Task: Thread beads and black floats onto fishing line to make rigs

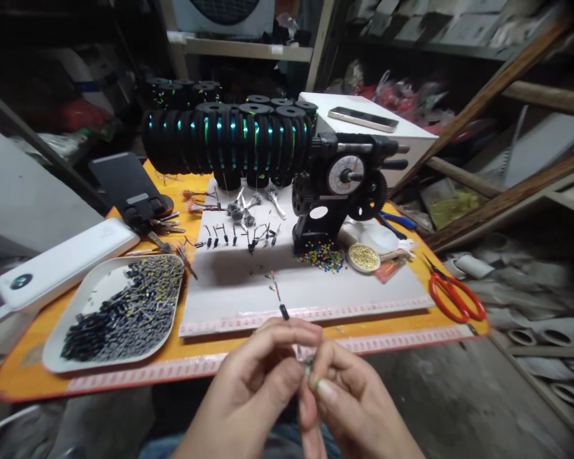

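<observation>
My left hand (263, 366) and my right hand (342, 389) meet in front of the table's near edge. Both are closed in a pinch, fingertips almost touching. A tiny greenish piece (308, 366) shows between them, too small and blurred to name. Just beyond my left fingers, a short black cylinder (284, 311) with a thin orange-tipped stem lies on the white board (354, 296); whether it joins what I pinch cannot be made out. More of these small black pieces (226, 239) stand in a row farther back on the board.
On the left are a tray (49, 347) of small black and grey cylinders and a white power bank (67, 261). Behind the board stands a black winding machine (325, 220) with spools (224, 143). Coloured beads (323, 256), a dish of gold bits (364, 258) and red-handled scissors (454, 296) lie right.
</observation>
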`<state>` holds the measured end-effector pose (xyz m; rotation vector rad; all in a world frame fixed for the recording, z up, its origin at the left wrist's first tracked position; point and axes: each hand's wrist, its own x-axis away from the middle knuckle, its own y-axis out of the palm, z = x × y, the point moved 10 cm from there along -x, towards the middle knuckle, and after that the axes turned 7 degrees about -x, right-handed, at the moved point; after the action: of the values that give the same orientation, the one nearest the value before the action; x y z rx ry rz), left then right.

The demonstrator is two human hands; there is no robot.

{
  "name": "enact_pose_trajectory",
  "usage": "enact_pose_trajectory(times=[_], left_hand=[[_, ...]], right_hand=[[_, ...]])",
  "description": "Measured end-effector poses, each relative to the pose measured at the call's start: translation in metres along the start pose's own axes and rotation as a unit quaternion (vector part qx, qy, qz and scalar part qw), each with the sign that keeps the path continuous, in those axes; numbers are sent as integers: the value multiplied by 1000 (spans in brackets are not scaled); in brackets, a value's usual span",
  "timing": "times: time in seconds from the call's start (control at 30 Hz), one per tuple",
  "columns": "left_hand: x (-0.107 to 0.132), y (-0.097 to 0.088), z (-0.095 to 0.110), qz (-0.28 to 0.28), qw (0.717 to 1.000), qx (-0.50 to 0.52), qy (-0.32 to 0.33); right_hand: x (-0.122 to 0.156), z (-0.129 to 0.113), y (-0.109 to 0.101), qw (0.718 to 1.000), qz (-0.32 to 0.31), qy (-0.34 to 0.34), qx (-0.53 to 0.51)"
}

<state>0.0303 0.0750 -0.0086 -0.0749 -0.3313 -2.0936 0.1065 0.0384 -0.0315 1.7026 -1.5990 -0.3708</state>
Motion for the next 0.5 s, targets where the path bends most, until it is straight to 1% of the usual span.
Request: enact_pose_trajectory(times=[0.03, 0.07, 0.13, 0.2, 0.3, 0.37, 0.4, 0.5], left_hand=[[-3, 6, -2, -21, 998, 59, -28], [-7, 9, -3, -25, 994, 103, -40], [-15, 5, 3, 4, 987, 159, -16], [-21, -1, 6, 38, 981, 192, 12], [-24, 1, -3, 47, 967, 249, -15], [-21, 2, -9, 48, 964, 261, -34], [-19, 4, -11, 39, 964, 260, -40], [-11, 9, -18, -11, 970, 237, -48]], right_hand=[[0, 3, 1, 1000, -10, 2, -1], [1, 6, 2, 1000, -18, 3, 0], [2, 12, 1, 1000, -22, 6, 12], [3, 15, -2, 1000, -10, 8, 26], [5, 17, -3, 999, 1, 11, 38], [5, 17, -4, 999, 6, 9, 43], [4, 17, -3, 999, 3, 5, 46], [3, 17, -5, 998, -3, -5, 55]])
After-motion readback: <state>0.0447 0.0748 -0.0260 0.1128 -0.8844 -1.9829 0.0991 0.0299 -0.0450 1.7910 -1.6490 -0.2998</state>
